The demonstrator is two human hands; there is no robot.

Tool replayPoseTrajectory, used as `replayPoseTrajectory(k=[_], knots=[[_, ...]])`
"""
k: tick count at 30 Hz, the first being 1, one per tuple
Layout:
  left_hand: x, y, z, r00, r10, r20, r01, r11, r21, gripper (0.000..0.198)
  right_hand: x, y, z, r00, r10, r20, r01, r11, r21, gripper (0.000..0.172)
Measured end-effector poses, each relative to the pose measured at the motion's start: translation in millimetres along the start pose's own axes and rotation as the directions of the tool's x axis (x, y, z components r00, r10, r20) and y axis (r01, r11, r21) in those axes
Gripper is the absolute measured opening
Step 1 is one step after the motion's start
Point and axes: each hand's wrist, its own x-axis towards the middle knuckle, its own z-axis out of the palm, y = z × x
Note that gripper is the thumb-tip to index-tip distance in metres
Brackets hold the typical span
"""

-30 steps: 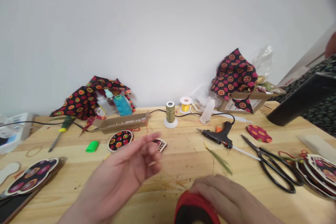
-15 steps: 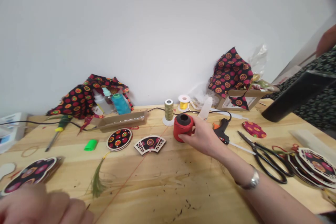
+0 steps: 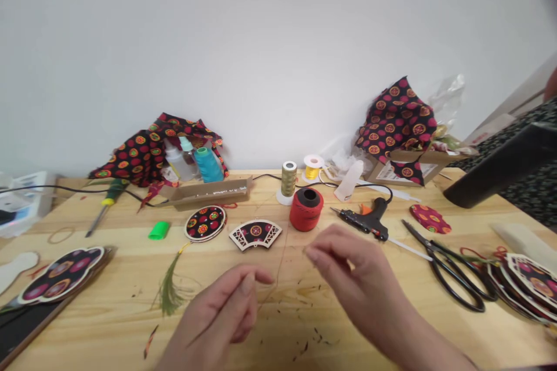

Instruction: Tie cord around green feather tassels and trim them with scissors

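A red spool of thread (image 3: 306,212) stands upright on the table, its black core showing on top. A thin reddish thread (image 3: 281,258) runs from near it to the fingers of my left hand (image 3: 224,313), closed in a pinch. My right hand (image 3: 354,272) is in front of the spool and apart from it. Its thumb and forefinger are pinched; what is between them, if anything, is too small to make out. Behind my hands lies a fan-shaped wooden ornament (image 3: 256,234) with patterned fabric. Left of it is a round ornament (image 3: 205,223) with a green tassel (image 3: 169,290).
A glue gun (image 3: 369,219) and black scissors (image 3: 448,269) lie at right, near stacked ornaments (image 3: 528,287). Olive (image 3: 288,179) and yellow (image 3: 312,169) thread spools stand behind. A green cap (image 3: 159,230), screwdriver (image 3: 107,203) and cardboard tray (image 3: 209,192) are left.
My right hand has let go of the red spool and drawn back toward me. My left hand has come from the lower left to the middle front.
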Motion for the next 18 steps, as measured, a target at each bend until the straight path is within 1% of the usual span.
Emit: replayPoseTrajectory(k=[2, 3, 5, 7, 9, 10, 11, 12, 13, 15, 16, 17, 18], knots=[[6, 0, 14.3, 0.999, 0.03, -0.011, -0.028, 0.996, 0.087, 0.034, -14, -7, 12, 0.995, 0.062, 0.08, -0.072, 0.989, 0.129, 0.017], [8, -2, 18.9, 0.998, 0.056, -0.014, -0.054, 0.99, 0.127, 0.031, -18, -7, 19, 0.99, 0.098, 0.104, -0.116, 0.977, 0.178, 0.015], [8, -7, 24.7, 0.992, 0.127, 0.011, -0.127, 0.974, 0.19, 0.023, -21, -3, 34, 0.977, 0.175, 0.125, -0.205, 0.931, 0.301, 0.019], [6, -13, 27.3, 0.976, 0.209, 0.064, -0.218, 0.951, 0.218, 0.019, -20, 2, 45, 0.959, 0.247, 0.141, -0.284, 0.848, 0.448, 0.019], [4, -17, 27.7, 0.967, 0.237, 0.098, -0.254, 0.939, 0.234, 0.018, -17, 6, 50, 0.941, 0.304, 0.146, -0.331, 0.747, 0.577, 0.015], [4, -19, 27.1, 0.971, 0.216, 0.102, -0.234, 0.944, 0.234, 0.018, -16, 7, 51, 0.934, 0.324, 0.15, -0.344, 0.703, 0.622, 0.013], [4, -20, 26.1, 0.981, 0.165, 0.101, -0.184, 0.958, 0.222, 0.017, -14, 9, 50, 0.928, 0.342, 0.146, -0.35, 0.672, 0.653, 0.012], [5, -21, 24.7, 0.991, 0.09, 0.096, -0.107, 0.976, 0.188, 0.017, -14, 10, 48, 0.924, 0.361, 0.129, -0.35, 0.655, 0.67, 0.013], [6, -22, 23.1, 0.996, 0.002, 0.095, -0.014, 0.992, 0.124, 0.019, -13, 11, 45, 0.921, 0.378, 0.099, -0.342, 0.658, 0.671, 0.017], [11, -22, 20.0, 0.983, -0.144, 0.111, 0.155, 0.983, -0.095, 0.022, -14, 14, 41, 0.931, 0.366, 0.015, -0.292, 0.718, 0.632, 0.028], [13, -22, 18.7, 0.975, -0.185, 0.127, 0.21, 0.952, -0.222, 0.023, -16, 15, 39, 0.942, 0.334, -0.013, -0.258, 0.752, 0.606, 0.032], [15, -22, 17.8, 0.967, -0.204, 0.15, 0.244, 0.91, -0.336, 0.025, -18, 16, 39, 0.956, 0.292, -0.016, -0.227, 0.776, 0.589, 0.033], [16, -21, 17.2, 0.963, -0.208, 0.172, 0.263, 0.864, -0.429, 0.028, -20, 16, 39, 0.969, 0.245, 0.017, -0.209, 0.784, 0.585, 0.031]])
